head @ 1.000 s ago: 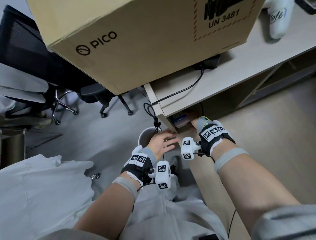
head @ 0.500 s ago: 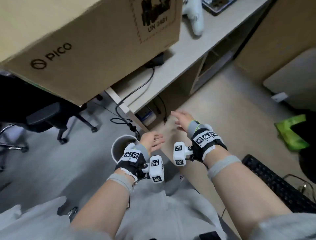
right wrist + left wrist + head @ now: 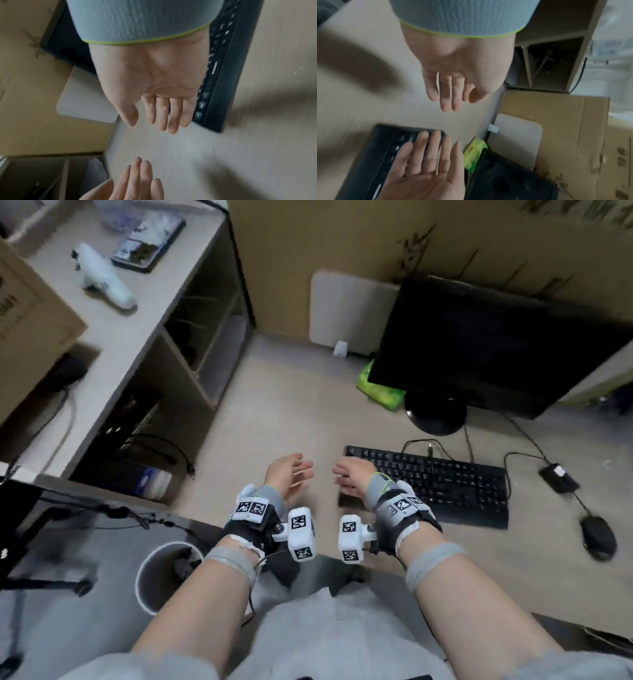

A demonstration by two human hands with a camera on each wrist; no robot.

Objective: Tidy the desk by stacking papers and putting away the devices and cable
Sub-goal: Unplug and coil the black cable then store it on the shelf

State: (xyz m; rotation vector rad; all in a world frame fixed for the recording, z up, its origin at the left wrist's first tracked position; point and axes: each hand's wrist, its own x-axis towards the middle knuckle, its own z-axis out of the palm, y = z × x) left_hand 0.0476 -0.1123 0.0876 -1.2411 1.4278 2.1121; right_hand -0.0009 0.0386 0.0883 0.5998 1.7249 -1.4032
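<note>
Just right of both empty, loose-fingered hands, flat black keyboard, black mouse and cable await tidying.

White bin on floor, cardboard box on shelf, green packet

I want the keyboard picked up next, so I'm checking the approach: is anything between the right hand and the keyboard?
Nothing visible is. The right hand, open and empty, hovers at the left end of the keyboard, with only bare desk around it. The left hand is open beside it, clear of the keyboard.
</note>
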